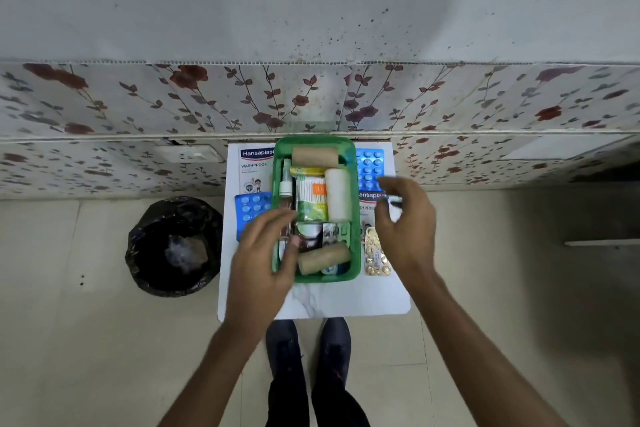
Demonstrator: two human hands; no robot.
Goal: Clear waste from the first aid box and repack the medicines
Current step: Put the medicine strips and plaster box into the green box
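Observation:
A green first aid box (356, 225) stands on a small white table (346, 298). In it lie a cardboard tube (315, 156) at the far end, another cardboard tube (325, 256) at the near end, a white bandage roll (338, 194), a cotton bud pack (311, 198), a small spray bottle (286, 180) and foil strips (329, 232). My left hand (263, 263) hovers with spread fingers over the box's near left corner. My right hand (407, 222) is right of the box, pinching a small blurred silvery item (395, 200).
A bin lined with a black bag (173, 246) stands on the floor left of the table. Plaster boxes (254, 166), blue blister packs (370, 166) and a gold blister pack (375, 256) lie on the table beside the box. A flowered wall runs behind.

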